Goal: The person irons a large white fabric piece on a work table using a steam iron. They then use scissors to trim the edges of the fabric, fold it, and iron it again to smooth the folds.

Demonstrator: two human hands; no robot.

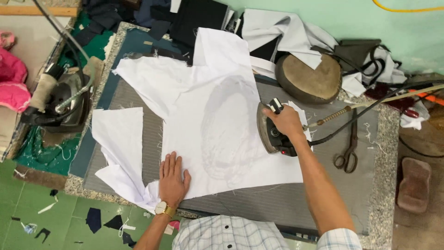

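My right hand (287, 121) grips the handle of a dark steam iron (269, 134) that rests on the right part of a white fabric piece (222, 111). The fabric lies spread on a grey padded pressing board (277, 201) and shows a faint oval shadow in its middle. My left hand (173, 178) lies flat, fingers apart, on the fabric's near left edge and wears a gold wristwatch. A second white fabric piece (119, 139) lies to the left of that hand.
A second iron (62, 99) sits on its stand at the left. Scissors (349, 153) lie right of my arm beside the iron's hose (370, 109). A round brown pressing pad (309, 78) and piled dark and grey cloth sit at the back. Fabric scraps litter the green floor.
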